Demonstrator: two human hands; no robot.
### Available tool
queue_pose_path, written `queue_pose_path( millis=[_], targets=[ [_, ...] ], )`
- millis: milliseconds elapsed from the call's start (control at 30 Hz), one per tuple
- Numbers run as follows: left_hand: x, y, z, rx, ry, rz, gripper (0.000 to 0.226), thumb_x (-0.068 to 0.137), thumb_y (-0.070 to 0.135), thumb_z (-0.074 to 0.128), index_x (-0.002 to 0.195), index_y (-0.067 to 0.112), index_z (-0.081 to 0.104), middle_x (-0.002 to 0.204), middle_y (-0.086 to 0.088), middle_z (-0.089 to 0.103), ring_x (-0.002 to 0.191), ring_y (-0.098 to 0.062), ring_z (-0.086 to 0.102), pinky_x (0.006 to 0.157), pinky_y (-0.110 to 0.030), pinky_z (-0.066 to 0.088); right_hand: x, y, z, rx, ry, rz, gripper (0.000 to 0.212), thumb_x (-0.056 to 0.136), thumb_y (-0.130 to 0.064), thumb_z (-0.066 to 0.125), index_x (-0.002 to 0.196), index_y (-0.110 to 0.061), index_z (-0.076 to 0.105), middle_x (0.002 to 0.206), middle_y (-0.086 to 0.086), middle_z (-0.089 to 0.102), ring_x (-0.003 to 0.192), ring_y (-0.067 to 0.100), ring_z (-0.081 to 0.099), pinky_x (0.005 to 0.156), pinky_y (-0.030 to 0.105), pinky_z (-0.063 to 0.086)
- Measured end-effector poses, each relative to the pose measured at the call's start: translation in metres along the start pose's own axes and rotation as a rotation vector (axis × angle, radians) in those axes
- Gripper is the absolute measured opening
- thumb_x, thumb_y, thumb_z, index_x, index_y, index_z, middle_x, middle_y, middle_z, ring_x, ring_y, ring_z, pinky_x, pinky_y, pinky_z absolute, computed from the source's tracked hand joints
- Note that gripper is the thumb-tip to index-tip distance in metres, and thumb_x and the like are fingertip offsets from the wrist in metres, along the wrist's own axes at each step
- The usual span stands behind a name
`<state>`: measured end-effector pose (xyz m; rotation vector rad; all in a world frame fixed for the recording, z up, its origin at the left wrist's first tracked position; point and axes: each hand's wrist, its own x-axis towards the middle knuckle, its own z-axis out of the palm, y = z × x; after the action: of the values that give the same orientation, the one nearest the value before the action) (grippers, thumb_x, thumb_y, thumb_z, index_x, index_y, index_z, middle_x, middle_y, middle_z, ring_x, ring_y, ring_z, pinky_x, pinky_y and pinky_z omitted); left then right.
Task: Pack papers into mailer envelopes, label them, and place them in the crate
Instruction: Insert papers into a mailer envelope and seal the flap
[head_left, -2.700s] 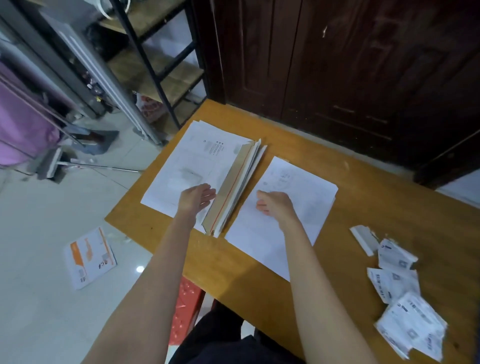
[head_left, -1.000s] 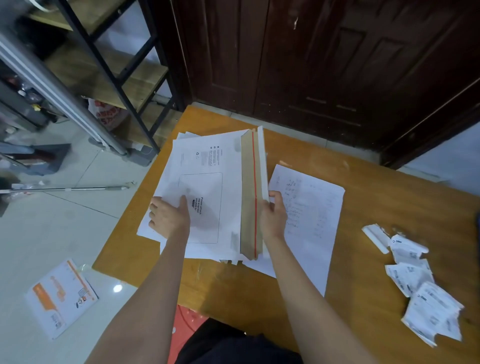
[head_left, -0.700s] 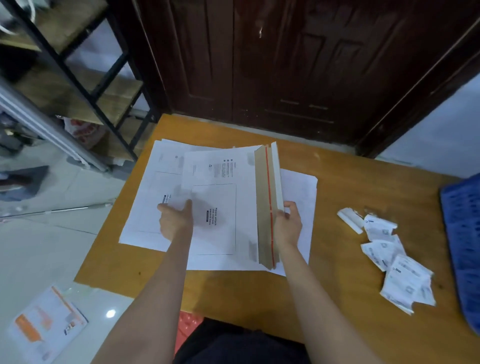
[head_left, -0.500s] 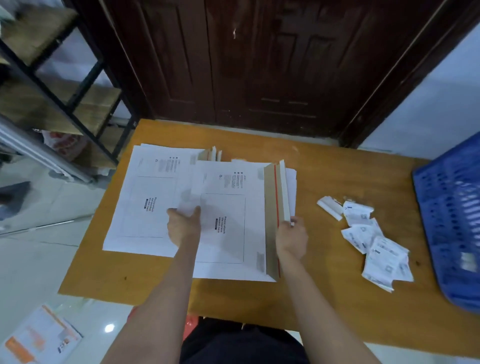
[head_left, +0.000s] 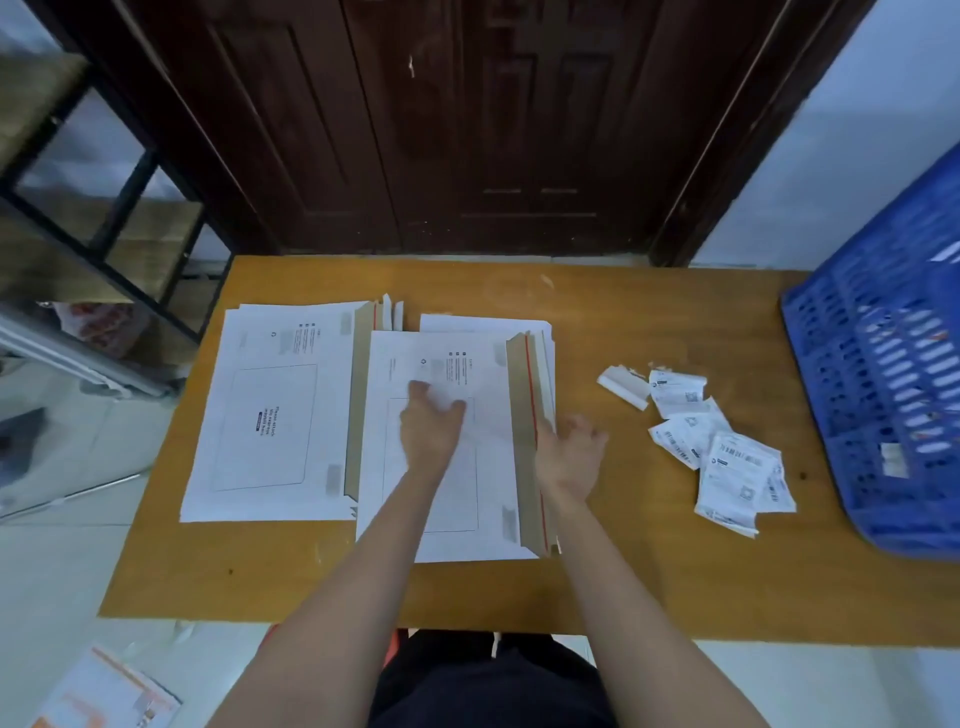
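Observation:
A white mailer envelope (head_left: 483, 374) lies flat on the wooden table (head_left: 649, 561), its brown flap with a red strip open along the right edge. It covers a stack of paper sheets (head_left: 467, 321), which peek out behind it. My left hand (head_left: 431, 426) rests on the envelope's face with blurred fingers. My right hand (head_left: 569, 457) hovers just right of the flap, fingers spread, holding nothing. A stack of more envelopes (head_left: 275, 415) lies to the left. Several shipping labels (head_left: 727, 457) are scattered to the right. The blue crate (head_left: 883, 389) stands at the right edge.
A dark wooden door stands behind the table. A metal shelf rack (head_left: 104, 208) is at the left. A printed mailer (head_left: 104, 691) lies on the tiled floor at bottom left. A torn paper strip (head_left: 623, 387) lies beside the labels.
One envelope came off the left stack and now lies on top of the papers. My right hand has let go of its flap edge; my left hand moved onto its face.

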<state>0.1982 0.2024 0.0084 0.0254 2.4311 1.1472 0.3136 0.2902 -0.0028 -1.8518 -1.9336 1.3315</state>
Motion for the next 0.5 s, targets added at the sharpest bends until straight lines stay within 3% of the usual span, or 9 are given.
queue_pose_path(
  millis=[67, 133, 267, 367, 433, 500],
  targets=[
    [-0.011, 0.023, 0.025, -0.149, -0.239, -0.093, 0.040, 0.084, 0.022, 0.067, 0.117, 0.010, 0.047, 0.109, -0.008, 0.058, 0.097, -0.025, 0.057, 0.078, -0.028, 0.046, 0.003, -0.010, -0.007, 0.371, -0.227, 0.107, 0.041, 0.088, -0.049, 0.057, 0.108, -0.014, 0.063, 0.101, 0.004, 0.064, 0.091, 0.021, 0.062, 0.075, 0.031, 0.047],
    [-0.023, 0.038, 0.049, -0.165, -0.425, -0.118, 0.031, 0.085, 0.025, 0.064, 0.111, 0.011, 0.054, 0.104, -0.005, 0.061, 0.096, -0.023, 0.059, 0.070, -0.027, 0.047, 0.008, -0.014, -0.019, 0.558, -0.361, 0.243, 0.036, 0.086, -0.047, 0.062, 0.098, -0.013, 0.066, 0.093, 0.007, 0.070, 0.084, 0.021, 0.067, 0.072, 0.033, 0.054],
    [-0.037, 0.046, 0.078, 0.005, -0.544, -0.025, 0.042, 0.089, 0.025, 0.060, 0.125, 0.008, 0.050, 0.119, -0.008, 0.058, 0.110, -0.026, 0.057, 0.087, -0.033, 0.048, 0.021, 0.002, -0.042, 0.601, -0.210, 0.325, 0.017, 0.081, -0.027, 0.071, 0.085, -0.011, 0.065, 0.085, 0.006, 0.063, 0.078, 0.019, 0.059, 0.069, 0.031, 0.048],
    [-0.039, 0.042, 0.086, -0.023, -0.641, -0.047, 0.049, 0.087, 0.035, 0.065, 0.126, 0.011, 0.049, 0.118, -0.006, 0.055, 0.104, -0.020, 0.055, 0.079, -0.026, 0.043, 0.033, 0.011, -0.055, 0.677, -0.047, 0.308, 0.013, 0.083, -0.020, 0.069, 0.086, -0.008, 0.065, 0.085, 0.008, 0.060, 0.074, 0.019, 0.052, 0.066, 0.028, 0.040],
    [-0.035, 0.036, 0.085, -0.038, -0.625, -0.093, 0.042, 0.085, 0.038, 0.067, 0.118, 0.015, 0.054, 0.109, -0.003, 0.058, 0.097, -0.017, 0.056, 0.077, -0.024, 0.041, 0.041, 0.014, -0.060, 0.644, 0.076, 0.302, 0.039, 0.084, -0.035, 0.068, 0.109, -0.005, 0.062, 0.107, 0.010, 0.062, 0.093, 0.021, 0.055, 0.080, 0.030, 0.040],
    [-0.028, 0.027, 0.081, -0.036, -0.533, -0.090, 0.028, 0.086, 0.031, 0.065, 0.108, 0.013, 0.061, 0.102, -0.005, 0.065, 0.097, -0.019, 0.061, 0.080, -0.027, 0.046, 0.044, 0.019, -0.061, 0.342, 0.176, 0.345, 0.077, 0.074, -0.061, 0.069, 0.127, -0.008, 0.050, 0.128, 0.011, 0.050, 0.117, 0.026, 0.049, 0.095, 0.036, 0.039]
  ],
)
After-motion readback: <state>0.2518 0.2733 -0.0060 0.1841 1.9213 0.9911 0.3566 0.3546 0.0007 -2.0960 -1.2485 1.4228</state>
